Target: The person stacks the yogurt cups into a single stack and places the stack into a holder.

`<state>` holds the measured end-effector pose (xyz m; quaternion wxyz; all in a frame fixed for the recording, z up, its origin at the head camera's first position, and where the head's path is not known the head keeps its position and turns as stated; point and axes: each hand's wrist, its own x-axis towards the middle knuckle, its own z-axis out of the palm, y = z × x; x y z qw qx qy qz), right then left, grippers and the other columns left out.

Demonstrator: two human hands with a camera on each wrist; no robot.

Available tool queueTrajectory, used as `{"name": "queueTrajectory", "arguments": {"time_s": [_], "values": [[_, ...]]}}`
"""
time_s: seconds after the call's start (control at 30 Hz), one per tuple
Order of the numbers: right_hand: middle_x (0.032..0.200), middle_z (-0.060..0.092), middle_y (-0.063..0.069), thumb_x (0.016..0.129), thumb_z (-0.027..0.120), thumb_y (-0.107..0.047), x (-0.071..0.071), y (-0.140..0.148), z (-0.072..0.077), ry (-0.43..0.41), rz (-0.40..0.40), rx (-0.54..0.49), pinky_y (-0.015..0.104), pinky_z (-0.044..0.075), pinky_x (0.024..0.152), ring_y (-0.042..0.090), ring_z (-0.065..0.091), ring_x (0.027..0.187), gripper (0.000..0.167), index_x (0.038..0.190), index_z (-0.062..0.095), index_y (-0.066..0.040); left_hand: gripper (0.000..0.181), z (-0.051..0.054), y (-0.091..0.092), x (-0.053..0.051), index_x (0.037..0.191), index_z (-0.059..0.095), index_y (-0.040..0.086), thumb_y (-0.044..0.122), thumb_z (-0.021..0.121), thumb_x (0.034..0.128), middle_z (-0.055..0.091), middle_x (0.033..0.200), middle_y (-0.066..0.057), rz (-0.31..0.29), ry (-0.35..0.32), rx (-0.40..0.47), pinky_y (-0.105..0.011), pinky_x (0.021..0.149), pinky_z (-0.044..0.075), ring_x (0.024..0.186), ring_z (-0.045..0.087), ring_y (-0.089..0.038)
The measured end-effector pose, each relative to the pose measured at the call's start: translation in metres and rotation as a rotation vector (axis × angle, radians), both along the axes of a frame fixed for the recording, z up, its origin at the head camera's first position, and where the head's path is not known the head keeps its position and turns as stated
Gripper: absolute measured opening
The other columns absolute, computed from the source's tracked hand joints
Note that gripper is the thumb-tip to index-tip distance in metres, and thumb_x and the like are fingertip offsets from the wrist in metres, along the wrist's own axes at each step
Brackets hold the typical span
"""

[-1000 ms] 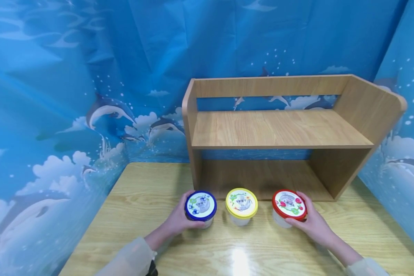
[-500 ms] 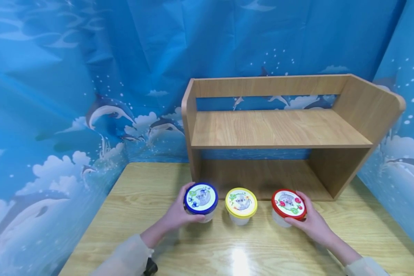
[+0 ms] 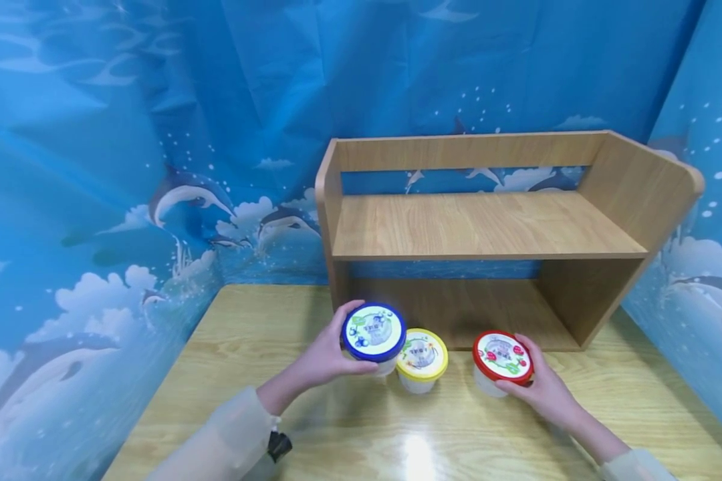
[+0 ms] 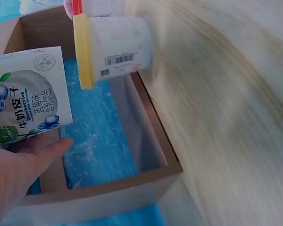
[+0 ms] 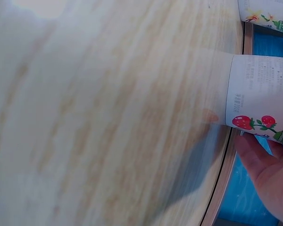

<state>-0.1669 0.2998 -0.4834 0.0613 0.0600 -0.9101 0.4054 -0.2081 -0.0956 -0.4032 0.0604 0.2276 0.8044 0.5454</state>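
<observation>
A: In the head view, where is the blue tub (image 3: 374, 332)?

B: Left of the yellow tub (image 3: 422, 357), overlapping its lid edge along the line of sight. The left hand (image 3: 325, 354) has its fingers wrapped round the blue tub, on the side away from the yellow tub.

A: And the right hand (image 3: 544, 387)?

B: To the right of the yellow tub, its fingers gripping the red tub (image 3: 503, 357). The left hand is the nearer one to the yellow tub, which stands untouched on the worktop (image 3: 349, 434). The wooden shelf (image 3: 487, 224) rises behind the yellow tub, its lower bay facing it.

A: What does the left wrist view add?

B: A gap between the blue tub and the yellow tub. The blue base is about level with the yellow lid, so the blue tub looks raised, its axis close to upright. That clearance seems the relation that counts: lower down, the yellow tub would block any rightward shift.

A: And the right wrist view?

B: The red tub is apart from the yellow tub, seemingly resting on the worktop. The right fingers are at its side; the blue tub is out of sight.
</observation>
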Motion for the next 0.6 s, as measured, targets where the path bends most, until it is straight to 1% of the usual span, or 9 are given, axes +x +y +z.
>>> {"name": "queueTrajectory", "arguments": {"time_s": [0.07,0.13,0.2,0.33,0.4,0.47,0.6], "values": [[0.131,0.046,0.030,0.080,0.081,-0.028,0.000,0.000,-0.001,0.002,-0.003,0.000,0.047,0.053,0.082,0.042,0.051,0.111,0.096,0.148,0.019,-0.002,0.102,0.004,0.005,-0.001,0.149,0.027,0.021,0.024,0.090,0.0685,0.046,0.140,-0.009,-0.025,0.000,-0.009,-0.048,0.105,0.037,0.128,0.045,-0.028],[0.131,0.046,0.030,0.080,0.081,-0.028,0.000,0.000,-0.002,0.003,-0.003,0.000,0.049,0.052,0.082,0.042,0.051,0.111,0.096,0.148,0.019,-0.002,0.103,0.007,0.011,-0.003,0.149,0.026,0.019,0.023,0.090,0.0689,0.046,0.139,-0.008,-0.053,-0.003,-0.006,-0.047,0.105,0.038,0.127,0.046,-0.027],[0.132,0.046,0.029,0.080,0.081,-0.028,0.000,0.000,-0.003,0.002,-0.003,-0.002,0.047,0.052,0.082,0.041,0.051,0.111,0.096,0.148,0.019,-0.002,0.103,0.010,0.018,-0.005,0.149,0.025,0.019,0.023,0.089,0.0695,0.046,0.138,-0.007,-0.081,-0.010,0.001,-0.045,0.104,0.039,0.127,0.047,-0.025],[0.131,0.046,0.028,0.080,0.081,-0.028,0.000,0.001,-0.003,0.011,-0.002,0.002,0.040,0.053,0.080,0.040,0.051,0.111,0.095,0.148,0.020,-0.002,0.104,0.015,0.033,-0.010,0.149,0.024,0.018,0.021,0.089,0.0692,0.047,0.137,-0.005,-0.126,-0.009,0.008,-0.043,0.105,0.038,0.126,0.047,-0.022],[0.131,0.047,0.028,0.080,0.081,-0.028,-0.001,0.001,-0.004,0.017,0.000,0.003,0.040,0.053,0.080,0.040,0.051,0.111,0.095,0.148,0.020,-0.002,0.104,0.016,0.040,-0.012,0.149,0.024,0.017,0.021,0.089,0.0691,0.047,0.137,-0.004,-0.140,-0.002,0.006,-0.044,0.106,0.036,0.126,0.047,-0.021],[0.130,0.047,0.029,0.080,0.082,-0.027,-0.001,0.001,-0.004,0.025,0.002,0.001,0.044,0.053,0.081,0.040,0.051,0.111,0.095,0.147,0.020,-0.002,0.103,0.018,0.047,-0.015,0.149,0.024,0.017,0.021,0.089,0.0701,0.047,0.137,-0.003,-0.150,0.000,0.001,-0.044,0.105,0.037,0.126,0.046,-0.020],[0.130,0.047,0.030,0.080,0.081,-0.027,-0.001,0.001,-0.004,0.033,0.005,-0.010,0.055,0.050,0.085,0.043,0.051,0.112,0.094,0.148,0.020,-0.002,0.101,0.022,0.060,-0.019,0.149,0.023,0.019,0.022,0.087,0.0722,0.047,0.136,0.000,-0.185,0.009,0.001,-0.043,0.104,0.039,0.126,0.047,-0.018]]}}
